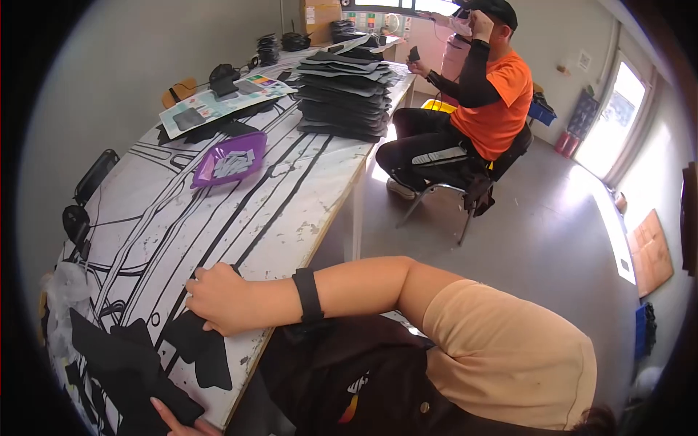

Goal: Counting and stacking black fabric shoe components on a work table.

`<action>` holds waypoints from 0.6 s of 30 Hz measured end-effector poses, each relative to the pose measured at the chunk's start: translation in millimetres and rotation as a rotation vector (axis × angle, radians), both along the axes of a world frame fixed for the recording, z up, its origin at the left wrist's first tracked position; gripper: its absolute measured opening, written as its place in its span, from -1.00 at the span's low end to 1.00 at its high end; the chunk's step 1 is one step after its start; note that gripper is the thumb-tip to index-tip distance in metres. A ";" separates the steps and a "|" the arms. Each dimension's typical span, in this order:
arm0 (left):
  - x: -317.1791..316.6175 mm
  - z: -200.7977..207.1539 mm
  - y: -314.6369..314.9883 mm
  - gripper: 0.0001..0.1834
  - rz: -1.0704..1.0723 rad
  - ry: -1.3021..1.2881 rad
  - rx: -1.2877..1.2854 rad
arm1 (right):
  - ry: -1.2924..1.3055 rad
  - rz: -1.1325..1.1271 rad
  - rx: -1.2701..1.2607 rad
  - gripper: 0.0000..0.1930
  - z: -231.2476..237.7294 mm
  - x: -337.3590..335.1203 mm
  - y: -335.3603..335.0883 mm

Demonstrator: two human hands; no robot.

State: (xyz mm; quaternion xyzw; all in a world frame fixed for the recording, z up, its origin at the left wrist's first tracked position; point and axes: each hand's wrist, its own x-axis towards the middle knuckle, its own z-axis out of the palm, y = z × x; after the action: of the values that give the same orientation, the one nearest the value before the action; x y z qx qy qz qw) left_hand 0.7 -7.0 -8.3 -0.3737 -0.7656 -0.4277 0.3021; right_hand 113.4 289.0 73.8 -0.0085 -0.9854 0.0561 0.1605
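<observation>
My right hand (229,299), with a black band round its wrist, rests at the table's near edge. Its fingers are curled down onto a small black cut piece (207,352), apparently of fabric, pinching its upper part. At the bottom edge of the picture, only some fingers of my left hand (182,421) show. They are stretched out and lie against a larger black cut piece (120,356). The rest of that hand is out of view.
A purple tray (200,168) of small grey pieces stands mid-table. Beyond are a tall stack of black sheets (342,102), a printed sheet (171,123) and a cardboard box (322,18). A clear plastic bag (67,294) lies left. Another person (502,102) sits at the table's right side.
</observation>
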 end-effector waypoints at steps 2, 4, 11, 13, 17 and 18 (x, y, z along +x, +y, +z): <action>0.7 -2.8 -1.6 -0.42 0.001 -0.014 0.003 | 0.205 0.024 0.103 -0.61 -3.9 6.5 1.1; 3.5 -1.4 2.0 -0.43 -0.032 0.043 0.047 | 0.675 0.132 0.175 -0.66 -0.2 9.9 6.9; 28.4 20.6 19.1 -0.40 -0.078 -0.081 0.115 | 0.265 -0.140 -0.529 -0.64 25.9 20.3 15.7; 29.2 23.0 22.1 -0.37 -0.105 -0.102 0.157 | 0.320 0.083 -1.127 -0.60 37.1 31.7 27.4; 14.4 -0.2 9.5 -0.42 -0.126 -0.163 0.174 | 0.075 0.498 -1.781 -0.54 34.0 40.6 21.9; 7.4 -11.5 6.9 -0.44 -0.191 -0.230 0.316 | 0.084 0.499 -1.776 -0.54 33.9 41.8 18.6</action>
State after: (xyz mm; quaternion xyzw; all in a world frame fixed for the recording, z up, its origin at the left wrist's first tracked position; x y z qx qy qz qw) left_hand 8.1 -0.1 -19.8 -0.3413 -0.6798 -0.6086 0.2259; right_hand 155.2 307.5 107.7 0.0860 -0.5472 0.8247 0.1142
